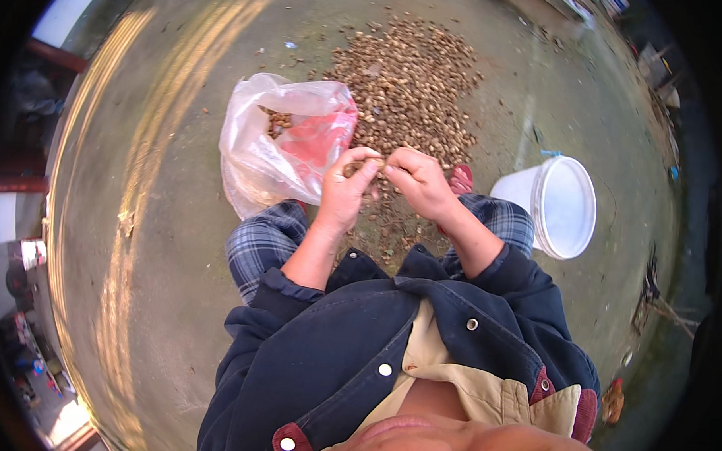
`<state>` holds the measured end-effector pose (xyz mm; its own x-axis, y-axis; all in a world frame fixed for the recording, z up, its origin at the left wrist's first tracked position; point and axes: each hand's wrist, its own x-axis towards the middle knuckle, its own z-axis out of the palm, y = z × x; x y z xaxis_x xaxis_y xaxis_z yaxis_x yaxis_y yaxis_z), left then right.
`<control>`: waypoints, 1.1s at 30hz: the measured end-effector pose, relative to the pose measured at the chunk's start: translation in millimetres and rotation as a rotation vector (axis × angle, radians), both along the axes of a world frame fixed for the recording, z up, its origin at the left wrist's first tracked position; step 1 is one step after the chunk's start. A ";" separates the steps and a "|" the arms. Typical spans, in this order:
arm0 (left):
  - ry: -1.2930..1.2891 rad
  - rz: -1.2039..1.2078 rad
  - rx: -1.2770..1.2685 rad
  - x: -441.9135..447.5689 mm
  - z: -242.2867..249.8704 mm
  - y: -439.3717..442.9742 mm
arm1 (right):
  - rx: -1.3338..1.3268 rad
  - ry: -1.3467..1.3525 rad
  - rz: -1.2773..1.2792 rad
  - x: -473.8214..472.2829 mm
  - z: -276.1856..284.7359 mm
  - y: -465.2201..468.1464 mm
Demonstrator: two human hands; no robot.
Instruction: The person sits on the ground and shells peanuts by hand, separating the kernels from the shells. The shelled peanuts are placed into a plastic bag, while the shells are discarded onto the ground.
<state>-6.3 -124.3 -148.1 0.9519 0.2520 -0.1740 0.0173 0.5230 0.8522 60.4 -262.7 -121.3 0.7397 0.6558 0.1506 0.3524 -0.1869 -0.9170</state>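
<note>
My left hand (348, 186) is raised in front of me, with small brown nuts or seed pods (354, 167) in its curled fingers. My right hand (421, 181) meets it, thumb and forefinger pinching a small tan piece (380, 163) that the left fingertips also grip. Beyond both hands spreads a pile of brown nuts or pods (407, 90) on the ground; their exact kind is hard to tell. Just left of my left hand, a translucent plastic bag (244, 144) with a pink-red area gapes, and brown nuts (278, 124) show inside.
A white plastic bucket (514, 189) is beside my right knee. Long sunlit strips cross the concrete floor (182, 231) on the left. Twigs and dark debris (650, 289) lie far right, above a brown chicken (613, 402). Red sandals (461, 179) are on my feet.
</note>
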 end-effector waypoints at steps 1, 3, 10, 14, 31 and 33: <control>0.018 -0.058 -0.003 -3.8 1.2 6.1 | 0.043 0.109 0.010 -0.7 -0.5 2.5; -0.002 -0.053 0.080 -2.8 -1.2 -1.4 | 0.130 0.377 -0.013 -5.2 -7.3 -5.3; -0.156 -0.134 -0.108 -4.3 3.4 -0.9 | 0.676 1.014 -0.051 -7.0 -15.8 1.6; -0.151 -0.156 -0.160 -4.1 3.3 1.2 | 0.590 0.963 -0.137 1.1 -9.1 0.8; -0.035 -0.160 -0.151 -5.1 -6.1 -2.2 | 0.658 0.841 0.042 15.6 -4.1 -17.3; -0.002 -0.162 -0.155 -3.3 -3.3 0.9 | 0.626 0.840 0.057 15.3 -2.6 -15.9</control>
